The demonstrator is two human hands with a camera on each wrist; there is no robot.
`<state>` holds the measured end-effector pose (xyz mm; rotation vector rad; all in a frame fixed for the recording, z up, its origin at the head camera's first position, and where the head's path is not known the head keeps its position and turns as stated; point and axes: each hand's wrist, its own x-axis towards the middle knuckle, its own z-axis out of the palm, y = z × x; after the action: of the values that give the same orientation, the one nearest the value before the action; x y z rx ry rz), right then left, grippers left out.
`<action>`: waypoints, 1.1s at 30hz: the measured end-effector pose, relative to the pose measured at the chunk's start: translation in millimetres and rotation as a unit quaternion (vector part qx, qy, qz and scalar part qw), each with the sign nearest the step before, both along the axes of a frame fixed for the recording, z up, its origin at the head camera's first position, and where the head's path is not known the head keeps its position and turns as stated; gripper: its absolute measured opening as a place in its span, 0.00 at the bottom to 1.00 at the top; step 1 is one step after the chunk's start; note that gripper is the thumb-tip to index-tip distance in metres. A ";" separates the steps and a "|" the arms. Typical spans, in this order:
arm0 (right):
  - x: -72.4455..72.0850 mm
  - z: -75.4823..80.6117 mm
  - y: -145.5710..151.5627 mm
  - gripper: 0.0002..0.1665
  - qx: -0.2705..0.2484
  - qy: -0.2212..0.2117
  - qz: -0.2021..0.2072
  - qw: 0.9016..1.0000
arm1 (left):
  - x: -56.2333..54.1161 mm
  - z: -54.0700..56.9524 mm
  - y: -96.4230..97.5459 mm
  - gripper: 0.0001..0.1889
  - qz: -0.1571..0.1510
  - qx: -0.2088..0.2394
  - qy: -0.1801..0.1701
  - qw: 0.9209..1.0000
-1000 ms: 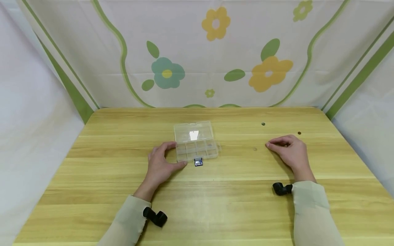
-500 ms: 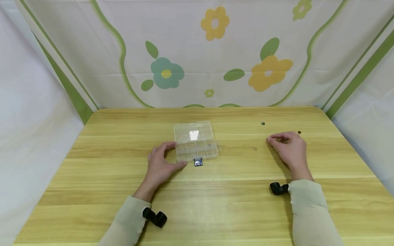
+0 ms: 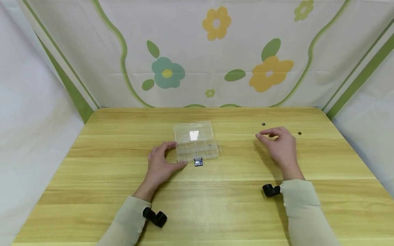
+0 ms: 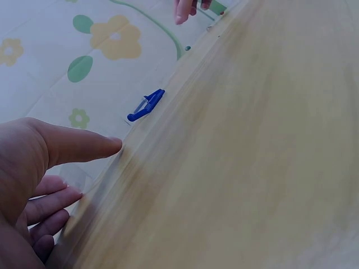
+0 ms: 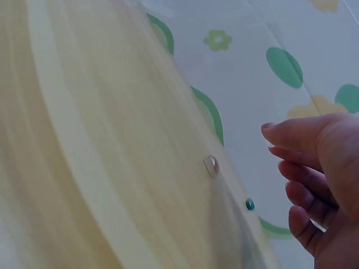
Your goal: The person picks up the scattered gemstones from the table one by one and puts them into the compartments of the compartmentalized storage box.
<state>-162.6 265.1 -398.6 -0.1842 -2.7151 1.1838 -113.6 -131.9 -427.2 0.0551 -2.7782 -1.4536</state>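
Note:
My left hand (image 3: 161,162) grips the left end of a clear plastic compartment box (image 3: 181,156), thumb at its front corner and fingers at the back. The box's lid (image 3: 184,131) is flipped back, and a blue latch (image 4: 147,105) sticks out at the front. One small greyish piece (image 3: 210,145) sits in a right-hand compartment. Above the table, right of the box, my right hand (image 3: 278,145) pinches thumb and index fingertips together; whatever tiny thing lies between them is hidden. Beneath it is a clear rounded bead-like piece (image 5: 211,166).
A teal bead-like piece (image 5: 250,204) lies on the table beyond my right hand. Farther right is a reddish-brown one (image 3: 300,133). The wood-grain table (image 3: 212,201) ends at a flowered cloth backdrop (image 3: 212,58).
My right hand has lifted slightly and moved left toward the box, its fingertips still together. The left hand and the box have stayed in place.

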 end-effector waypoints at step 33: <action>11.4 -7.7 -128.2 0.08 -0.067 0.042 0.187 0.979 | -1.8 -1.4 2.6 0.40 0.002 -0.005 0.002 1.000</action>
<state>-151.2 136.9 -406.3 0.3680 -2.6684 1.4337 -115.4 -129.3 -428.7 0.0578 -2.7787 -1.4380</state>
